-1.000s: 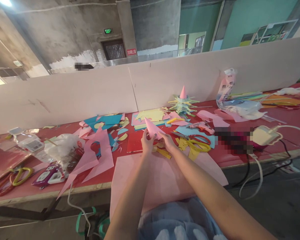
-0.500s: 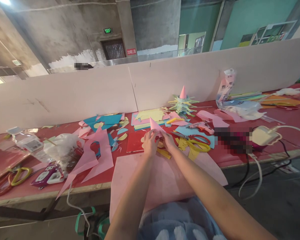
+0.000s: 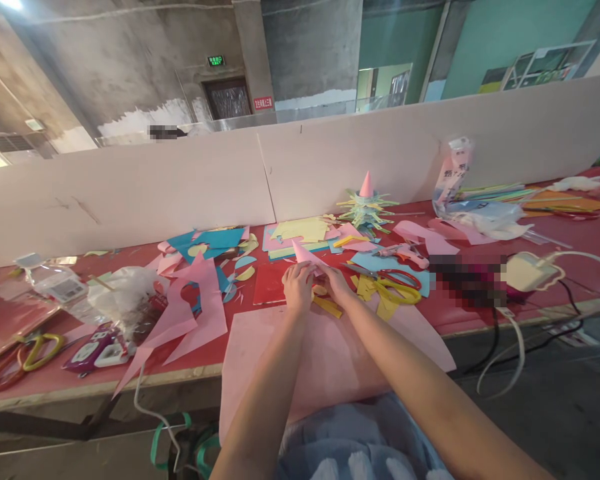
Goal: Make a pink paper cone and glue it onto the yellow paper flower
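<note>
Both hands close round the lower part of a pink paper cone, whose tip points up and leans left. My left hand grips it from the left, and my right hand pinches its right side; the cone's base is mostly hidden by fingers. Below them lie a red sheet and a yellow paper strip. Right of my right hand are scissors with red and yellow handles, and a pink glue gun. A large pink sheet lies under my forearms.
A fringed paper tree with a pink cone top stands at the back. Pink paper offcuts, a plastic bag and more scissors lie left. A white charger with cables sits right. A low pale partition runs behind.
The cone's tip has tilted further left and a little lower. My left hand's fingers have shifted slightly left with it; both hands keep hold.
</note>
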Tool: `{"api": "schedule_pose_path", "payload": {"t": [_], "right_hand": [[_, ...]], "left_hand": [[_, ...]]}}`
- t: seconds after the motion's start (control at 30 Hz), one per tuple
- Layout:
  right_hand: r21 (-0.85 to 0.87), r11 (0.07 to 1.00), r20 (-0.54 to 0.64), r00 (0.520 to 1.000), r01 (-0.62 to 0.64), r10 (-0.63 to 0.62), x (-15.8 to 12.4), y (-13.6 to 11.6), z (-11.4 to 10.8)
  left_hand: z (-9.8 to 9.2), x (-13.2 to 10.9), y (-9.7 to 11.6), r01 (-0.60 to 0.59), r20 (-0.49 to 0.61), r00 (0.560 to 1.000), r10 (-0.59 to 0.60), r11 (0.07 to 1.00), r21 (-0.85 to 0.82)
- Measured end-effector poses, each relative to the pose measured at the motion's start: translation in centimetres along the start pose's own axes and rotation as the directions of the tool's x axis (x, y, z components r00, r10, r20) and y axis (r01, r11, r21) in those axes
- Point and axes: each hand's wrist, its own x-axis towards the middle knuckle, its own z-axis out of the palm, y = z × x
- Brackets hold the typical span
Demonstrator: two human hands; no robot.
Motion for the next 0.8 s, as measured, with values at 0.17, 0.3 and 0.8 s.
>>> {"api": "schedule_pose_path", "payload": {"t": [0.17,0.3,0.8], "right_hand": [[0.040,0.999,-0.010,1.000,-0.007,0.008,0.24,-0.14,-0.12],[0.068,0.998,-0.025,1.000,-0.010,0.012,0.48,0.04,-0.35],[0.097,0.994,-0.016,0.999,-0.047,0.048,0.88,0.27,-0.83]], "left_hand": [[0.23,0.00,-0.18,-0.023,-0.033,0.999,0.020,0.995,-0.094],[0.14,-0.05,0.04,-0.017,-0.088,0.996,0.004,0.989,-0.147],[0.35,0.11,-0.64,0.027,-0.052,0.998,-0.037,0.985,-0.173]]}}
